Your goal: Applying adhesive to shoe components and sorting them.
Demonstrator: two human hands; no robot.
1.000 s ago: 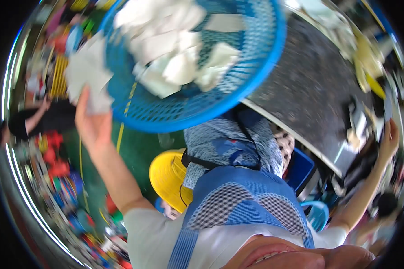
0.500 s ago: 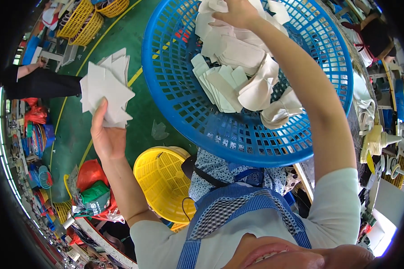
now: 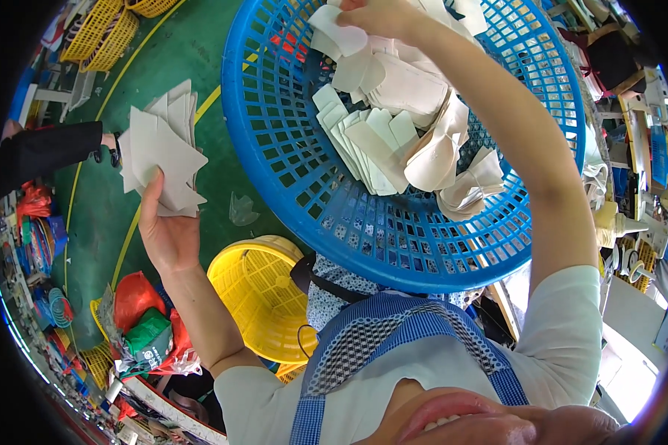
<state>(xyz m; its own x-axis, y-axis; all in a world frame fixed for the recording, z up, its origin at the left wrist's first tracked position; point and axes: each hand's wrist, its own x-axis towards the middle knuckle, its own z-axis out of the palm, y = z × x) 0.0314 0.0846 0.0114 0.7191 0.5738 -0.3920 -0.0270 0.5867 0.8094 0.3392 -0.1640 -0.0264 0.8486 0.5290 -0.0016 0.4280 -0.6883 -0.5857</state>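
Left hand clamped on fanned, flat, pointed off-white sheets. Right hand at round-edged pieces, slotted blue plastic basket; can't tell its grip.

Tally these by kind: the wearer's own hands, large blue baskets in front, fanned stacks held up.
Hands: 2 (left hand, right hand)
Large blue basket: 1
Fanned pale stack, in the left hand: 1
Total: 4

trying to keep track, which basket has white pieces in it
The large blue basket, with the right hand over it, unlike the yellow basket beside the left forearm.
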